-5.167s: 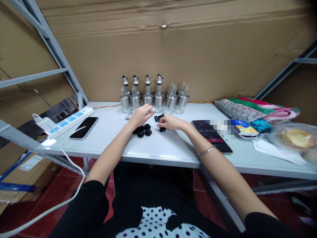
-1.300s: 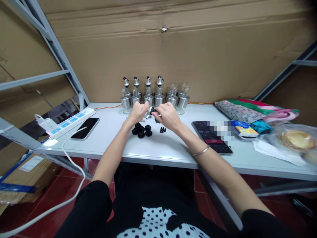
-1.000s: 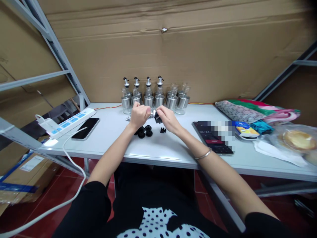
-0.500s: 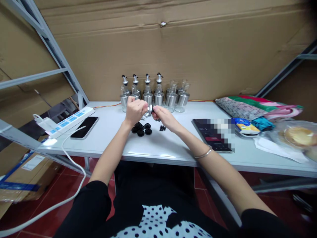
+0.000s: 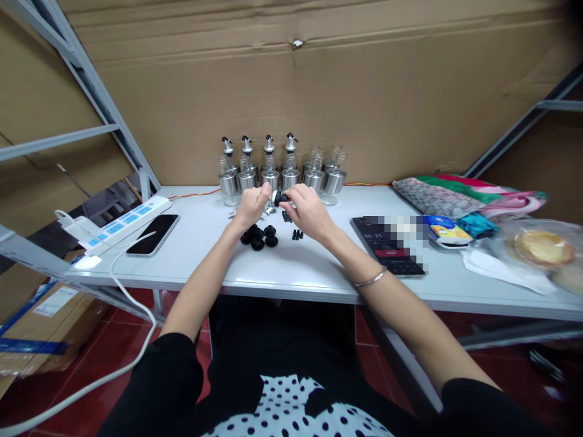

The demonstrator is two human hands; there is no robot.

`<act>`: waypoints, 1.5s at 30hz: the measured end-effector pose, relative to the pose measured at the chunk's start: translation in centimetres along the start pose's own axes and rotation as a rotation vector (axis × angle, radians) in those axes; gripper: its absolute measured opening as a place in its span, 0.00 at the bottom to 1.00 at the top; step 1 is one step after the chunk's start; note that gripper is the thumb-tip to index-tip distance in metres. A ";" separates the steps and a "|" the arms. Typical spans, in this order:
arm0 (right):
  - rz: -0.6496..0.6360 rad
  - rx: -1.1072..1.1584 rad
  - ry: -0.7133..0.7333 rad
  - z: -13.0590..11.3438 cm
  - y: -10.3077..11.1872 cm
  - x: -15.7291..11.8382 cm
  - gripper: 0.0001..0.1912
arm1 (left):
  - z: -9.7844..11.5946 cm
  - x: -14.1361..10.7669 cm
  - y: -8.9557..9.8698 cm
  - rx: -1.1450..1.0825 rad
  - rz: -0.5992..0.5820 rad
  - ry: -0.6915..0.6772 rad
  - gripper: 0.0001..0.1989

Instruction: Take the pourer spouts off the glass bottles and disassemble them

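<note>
My left hand [image 5: 252, 206] is closed around the silver end of a pourer spout [image 5: 278, 198], mostly hidden by the fingers. From the right, my right hand [image 5: 310, 210] pinches the spout's black ribbed stopper end. Both hands hover over the table in front of the bottles. Below them lies a cluster of round black stoppers [image 5: 257, 243]. Small black caps [image 5: 297, 235] stand to their right, and more small black pieces [image 5: 286, 216] lie under my right hand. Small silvery parts [image 5: 271, 210] are partly hidden behind my left hand.
Several glass bottles with metal sleeves [image 5: 314, 179] stand at the back; some rear ones carry pourers [image 5: 269, 144]. A power strip [image 5: 132, 221] and phone [image 5: 153, 235] lie left. Right are a tablet-like device [image 5: 387, 252], a snack packet [image 5: 449, 230], a cloth bundle [image 5: 455, 197] and wrapped food [image 5: 542, 246].
My right hand has shifted slightly right and its grip has changed, so more of the black stopper shows. My left hand has turned and lowered a little, still holding the spout.
</note>
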State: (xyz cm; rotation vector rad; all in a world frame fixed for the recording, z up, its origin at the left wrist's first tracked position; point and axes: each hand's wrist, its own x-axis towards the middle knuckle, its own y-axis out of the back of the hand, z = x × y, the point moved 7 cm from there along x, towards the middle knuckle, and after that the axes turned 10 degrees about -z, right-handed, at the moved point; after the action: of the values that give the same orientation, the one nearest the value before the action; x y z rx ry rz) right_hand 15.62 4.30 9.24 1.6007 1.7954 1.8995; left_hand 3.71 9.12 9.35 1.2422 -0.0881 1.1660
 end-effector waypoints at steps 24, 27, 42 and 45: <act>0.025 0.341 -0.091 0.9 -0.2 -0.4 0.10 | 0.7 -0.6 0.1 0.069 0.107 -0.094 0.30; 0.088 0.100 0.013 0.3 0.4 -0.6 0.11 | 0.4 -0.3 -0.1 -0.049 0.028 -0.016 0.30; 0.062 0.291 0.025 1.0 -0.2 -0.5 0.16 | -0.8 -0.3 -1.0 -0.148 -0.091 0.072 0.31; -0.111 0.773 -0.151 2.0 -2.0 -0.3 0.22 | 0.5 -0.6 -0.6 0.040 0.022 -0.076 0.32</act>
State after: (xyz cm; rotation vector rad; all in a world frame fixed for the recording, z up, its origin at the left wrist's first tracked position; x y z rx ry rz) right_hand 16.00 6.05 7.03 1.6932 2.6520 1.0317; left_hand 4.14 8.48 8.77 1.3240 -0.1363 1.1441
